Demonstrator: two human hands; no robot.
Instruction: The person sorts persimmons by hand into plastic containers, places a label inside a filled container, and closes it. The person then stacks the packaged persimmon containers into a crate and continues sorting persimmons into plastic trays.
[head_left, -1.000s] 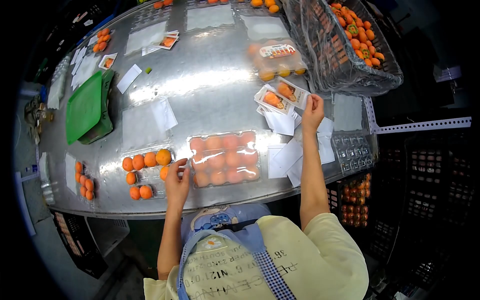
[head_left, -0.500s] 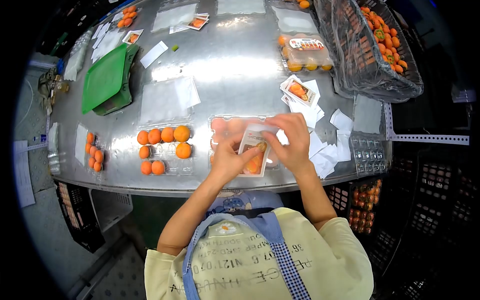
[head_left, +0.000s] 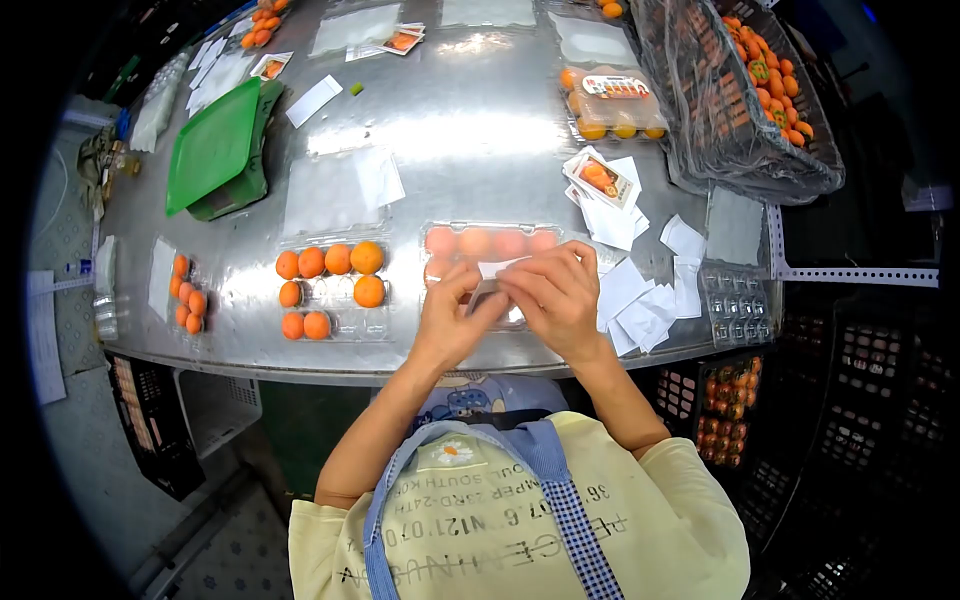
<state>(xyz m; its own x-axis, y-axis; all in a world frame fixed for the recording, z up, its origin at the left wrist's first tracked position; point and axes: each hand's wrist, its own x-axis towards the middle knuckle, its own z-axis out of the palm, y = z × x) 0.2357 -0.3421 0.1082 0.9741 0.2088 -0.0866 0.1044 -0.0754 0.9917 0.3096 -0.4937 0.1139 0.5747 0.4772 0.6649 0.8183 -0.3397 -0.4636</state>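
Observation:
My left hand and my right hand meet over a clear clamshell box of orange persimmons seen hazily through its cover. Both hands have their fingers pinched on a printed label, which is tilted so that mostly a pale strip of it shows. Fingers and the label hide the lower part of the box. To the left lies an open clear tray with persimmons in some of its cups.
A stack of printed labels and loose white papers lie to the right. Beyond stand a filled box and a plastic-lined crate of persimmons. At the left are a green container and a smaller persimmon group.
The label has tipped from lying face-up to a steep angle between my hands. My right hand has moved down and left, closer to my left hand.

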